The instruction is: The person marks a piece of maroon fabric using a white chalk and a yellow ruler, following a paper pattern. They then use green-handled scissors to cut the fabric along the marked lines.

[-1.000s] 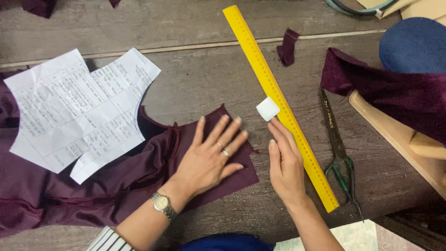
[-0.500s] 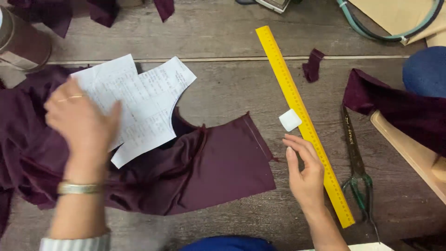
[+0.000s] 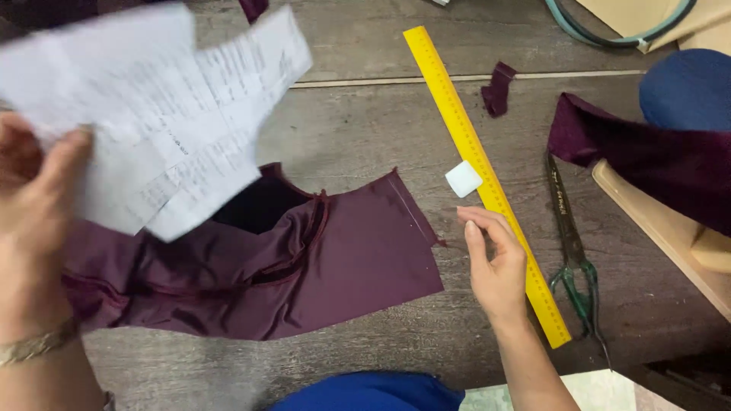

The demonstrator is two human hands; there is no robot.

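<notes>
My left hand (image 3: 34, 221) holds a white paper pattern piece (image 3: 164, 106) lifted off the table, blurred with motion. Beneath it lies a dark maroon fabric piece (image 3: 335, 266), spread flat at its right end and bunched at its left. My right hand (image 3: 495, 266) rests on the table with fingers loosely curled, holding nothing, just left of a long yellow ruler (image 3: 483, 175). A small white chalk block (image 3: 463, 179) sits against the ruler, just above my right fingertips.
Green-handled scissors (image 3: 571, 243) lie right of the ruler. A maroon scrap (image 3: 498, 87) sits further back. More maroon cloth (image 3: 647, 164) drapes over a wooden board (image 3: 655, 228) at the right. The table (image 3: 358, 129) is grey wood.
My left hand left the fabric, took the paper pattern and lifted it up and left. My right hand stayed by the ruler.
</notes>
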